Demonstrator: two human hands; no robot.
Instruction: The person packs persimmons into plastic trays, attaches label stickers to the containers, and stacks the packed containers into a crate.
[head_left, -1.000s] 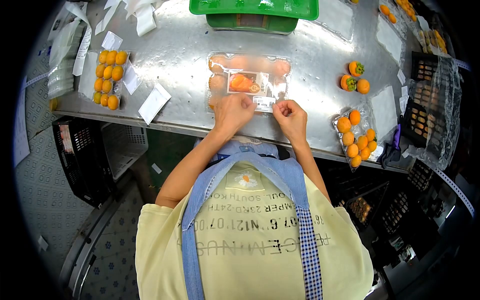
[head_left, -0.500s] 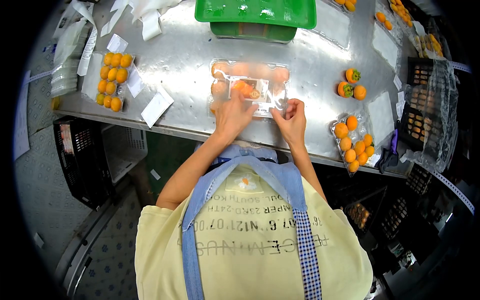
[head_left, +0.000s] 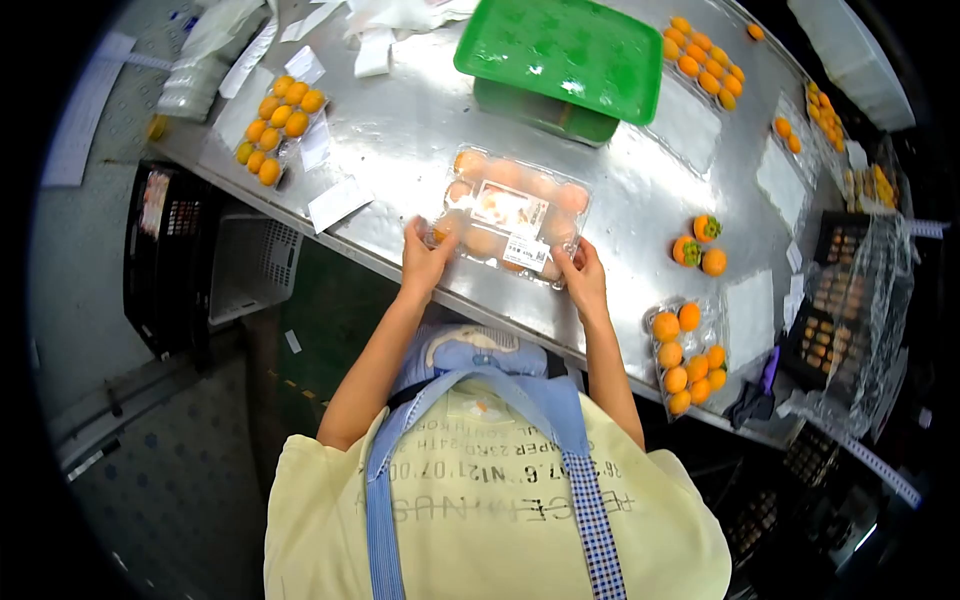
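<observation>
A clear plastic clamshell box (head_left: 500, 265) of persimmons lies on the steel table in front of me, its lid closed and a printed label (head_left: 508, 210) on top. My left hand (head_left: 430, 258) grips the box at its near left corner, fingers curled over the edge. At the near right corner, my right hand (head_left: 583, 280) pinches the rim between thumb and fingers. Two persimmons (head_left: 687, 251) with green leafy caps and one showing no cap sit on the table to the right.
Beyond the box stands a green tray (head_left: 560, 55) over another green container. Open packs of persimmons lie at left (head_left: 280, 125), near right (head_left: 690, 365) and far right. Paper slips (head_left: 340, 204) lie on the steel table (head_left: 400, 130). Black crates (head_left: 165, 260) stand below and beside it.
My left hand has moved off the label to the box's left corner. My right hand holds the right corner. The camera view has turned, and the box sits slightly tilted in it.
</observation>
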